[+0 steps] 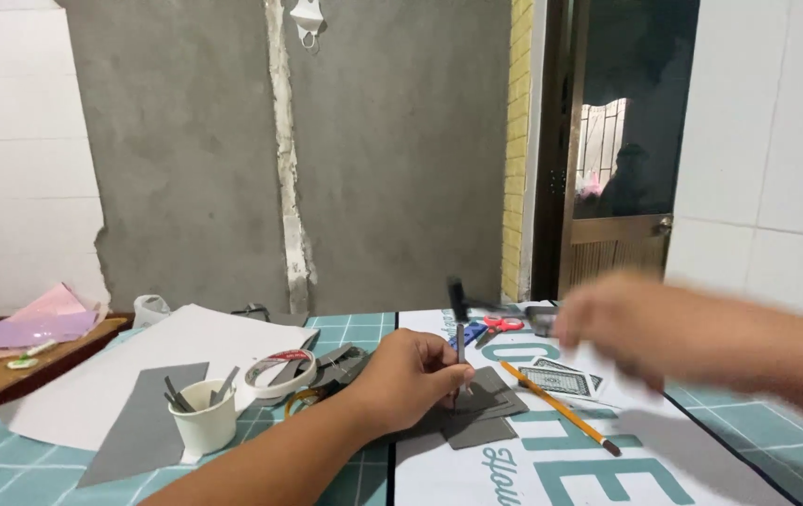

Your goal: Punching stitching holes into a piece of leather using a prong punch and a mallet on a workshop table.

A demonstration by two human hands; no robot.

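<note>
My left hand [409, 377] rests on a small pile of dark grey cut pieces [481, 412] and pinches a thin upright metal tool with a dark top [459, 319], its tip down on the pile. My right hand [622, 326] hovers above the table to the right, blurred by motion. A small dark thing [540, 319] shows at its fingertips, and I cannot tell whether the hand holds it. A yellow pencil [561, 409] lies slantwise just right of the grey pile.
Red-handled scissors [498, 325] lie behind the tool. A tape roll [280, 371], a white cup with grey strips [203, 420], a grey sheet [144, 424] and white paper [167, 356] sit left. Pink sheets [36, 323] lie on a wooden ledge. A green cutting mat [355, 330] covers the table.
</note>
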